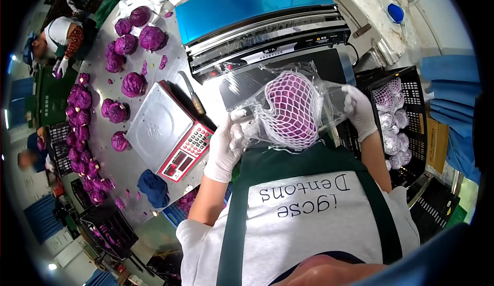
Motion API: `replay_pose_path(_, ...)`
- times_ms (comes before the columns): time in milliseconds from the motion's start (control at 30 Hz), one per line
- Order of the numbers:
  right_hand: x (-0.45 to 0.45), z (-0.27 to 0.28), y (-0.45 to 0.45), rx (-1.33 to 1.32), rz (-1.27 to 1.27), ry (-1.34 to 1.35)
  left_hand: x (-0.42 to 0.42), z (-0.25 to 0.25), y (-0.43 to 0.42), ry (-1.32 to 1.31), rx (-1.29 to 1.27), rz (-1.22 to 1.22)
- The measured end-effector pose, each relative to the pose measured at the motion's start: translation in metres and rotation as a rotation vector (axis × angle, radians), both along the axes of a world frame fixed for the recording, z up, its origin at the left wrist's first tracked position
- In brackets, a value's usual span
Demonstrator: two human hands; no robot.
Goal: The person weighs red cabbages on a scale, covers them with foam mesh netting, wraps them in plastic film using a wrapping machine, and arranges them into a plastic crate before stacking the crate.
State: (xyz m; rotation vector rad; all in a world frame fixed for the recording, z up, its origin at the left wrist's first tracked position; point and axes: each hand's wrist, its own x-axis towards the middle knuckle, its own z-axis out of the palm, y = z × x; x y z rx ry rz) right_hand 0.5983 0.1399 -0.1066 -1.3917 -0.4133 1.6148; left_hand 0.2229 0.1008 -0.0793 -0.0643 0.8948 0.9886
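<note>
A purple cabbage in a white foam net sits in the middle, in front of my apron, with clear plastic film around it. My left hand, in a white glove, pinches the film at the cabbage's left side. On the other side my right hand, also gloved, grips a stretched edge of the film between closed fingers. Just beyond the cabbage stands the film wrapping machine with a blue cover and a dark plate before it.
To the left are a red-rimmed scale, a knife, a blue cloth and several loose cabbages on the metal table. A black crate at right holds wrapped cabbages. Co-workers stand at far left.
</note>
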Motion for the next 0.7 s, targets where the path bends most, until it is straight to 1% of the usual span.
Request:
replay_pose_path(33,0.007,-0.013,-0.007,-0.082,0.027,0.071,0.001,-0.001,-0.003,-0.018,-0.05,0.005)
replay_pose_path(67,0.015,-0.039,-0.017,-0.141,0.001,0.107,0.001,-0.011,-0.004,-0.077,-0.118,0.037)
replay_pose_path(100,0.015,-0.054,-0.023,-0.235,0.016,0.032,-0.001,-0.025,-0.006,-0.058,-0.153,0.052)
replay_pose_path(167,0.011,-0.066,-0.033,-0.255,-0.003,0.074,-0.004,-0.047,-0.012,-0.041,-0.125,0.015)
replay_pose_path(200,0.011,-0.068,-0.035,-0.244,-0.003,0.064,-0.008,-0.058,-0.016,-0.059,-0.06,0.02)
replay_pose_path(233,0.013,-0.068,-0.032,-0.228,-0.003,0.051,-0.008,-0.057,-0.014,0.041,-0.065,0.021)
replay_pose_path(300,0.013,-0.049,-0.024,-0.18,0.021,-0.001,-0.009,-0.046,-0.009,0.237,-0.07,0.026)
replay_pose_path(333,0.011,-0.025,-0.015,-0.151,0.011,-0.05,-0.013,-0.02,-0.004,0.267,0.049,0.016)
replay_pose_path(367,0.012,-0.007,-0.01,-0.126,0.005,-0.1,-0.014,-0.005,-0.004,0.296,0.077,0.024)
replay_pose_path(400,0.017,-0.004,-0.008,-0.098,0.042,-0.096,-0.018,0.002,-0.006,0.274,0.019,0.07)
replay_pose_path(433,0.021,-0.003,-0.005,-0.132,0.036,-0.116,-0.023,0.006,-0.005,0.256,-0.032,0.114)
replay_pose_path(467,0.023,-0.006,-0.004,-0.131,0.053,-0.109,-0.028,0.006,-0.008,0.251,-0.01,0.094)
replay_pose_path(500,0.027,-0.011,-0.006,-0.134,0.074,-0.104,-0.032,0.004,-0.009,0.26,-0.076,0.135)
replay_pose_path(567,0.04,-0.044,-0.016,-0.139,0.125,0.01,-0.062,-0.034,-0.024,-0.142,-0.053,0.136)
replay_pose_path(600,0.039,-0.054,-0.018,-0.263,0.101,0.02,-0.068,-0.05,-0.029,0.001,-0.122,0.103)
replay_pose_path(633,0.045,-0.079,-0.026,-0.366,0.064,0.046,-0.066,-0.067,-0.033,0.101,-0.207,0.096)
replay_pose_path(667,0.035,-0.077,-0.03,-0.415,0.072,0.081,-0.057,-0.081,-0.035,0.196,-0.197,-0.016)
replay_pose_path(700,0.034,-0.081,-0.033,-0.452,0.076,0.16,-0.057,-0.107,-0.044,0.19,-0.106,-0.213)
